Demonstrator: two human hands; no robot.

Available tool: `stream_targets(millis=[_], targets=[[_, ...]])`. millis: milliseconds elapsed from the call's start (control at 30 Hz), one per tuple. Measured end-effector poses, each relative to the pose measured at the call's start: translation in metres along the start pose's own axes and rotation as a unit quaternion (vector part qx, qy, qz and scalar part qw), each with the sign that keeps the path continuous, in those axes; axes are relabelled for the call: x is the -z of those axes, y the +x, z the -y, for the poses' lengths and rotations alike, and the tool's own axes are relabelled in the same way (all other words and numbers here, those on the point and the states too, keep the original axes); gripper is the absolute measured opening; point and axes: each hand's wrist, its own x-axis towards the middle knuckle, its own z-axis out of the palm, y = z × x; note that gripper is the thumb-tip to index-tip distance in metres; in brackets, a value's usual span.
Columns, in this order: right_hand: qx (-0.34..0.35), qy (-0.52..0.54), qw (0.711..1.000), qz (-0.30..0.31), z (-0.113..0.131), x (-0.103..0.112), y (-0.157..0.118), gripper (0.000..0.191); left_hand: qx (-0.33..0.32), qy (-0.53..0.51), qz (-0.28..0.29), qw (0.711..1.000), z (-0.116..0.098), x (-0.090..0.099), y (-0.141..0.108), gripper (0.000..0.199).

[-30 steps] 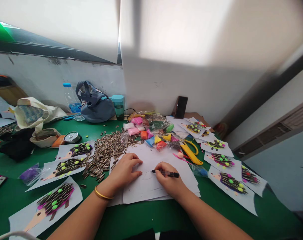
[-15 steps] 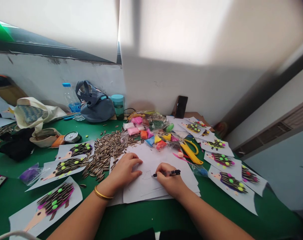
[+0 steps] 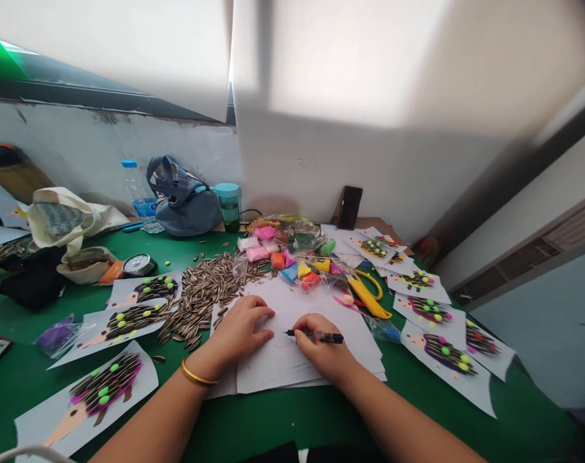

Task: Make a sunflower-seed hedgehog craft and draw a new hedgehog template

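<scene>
My right hand (image 3: 324, 347) is closed around a black pen (image 3: 325, 337), its tip at or just over the top sheet of white paper (image 3: 263, 373). Faint drawn lines show on the sheet near the tip. Flat on the left part of the paper lies my left hand (image 3: 247, 328), fingers apart, a gold bangle on its wrist. A heap of striped sunflower seeds (image 3: 210, 283) spreads just beyond and left of that hand. Behind the paper lie bagged lumps of coloured clay (image 3: 278, 257) and yellow-handled scissors (image 3: 369, 296).
Hedgehog pictures made with seeds lie at the left (image 3: 104, 386) and right (image 3: 447, 360) of the green table (image 3: 254, 424). At the back stand a phone (image 3: 350, 207), a teal-lidded cup (image 3: 228, 206), a blue bag (image 3: 186, 209) and a water bottle (image 3: 139, 193).
My right hand and the pen have shifted slightly left across the paper, and the pen lies at a flatter angle. My left hand has stayed in place.
</scene>
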Motion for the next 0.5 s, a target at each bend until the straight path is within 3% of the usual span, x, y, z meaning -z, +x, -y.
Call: stream_targets(millis=[500], targets=[[0.006,-0.014,1.0,0.014,-0.0021,-0.0034,0.0011,0.013,-0.023,0.006,0.007,1.0,0.0025,-0.0007,0.0001,0.033]])
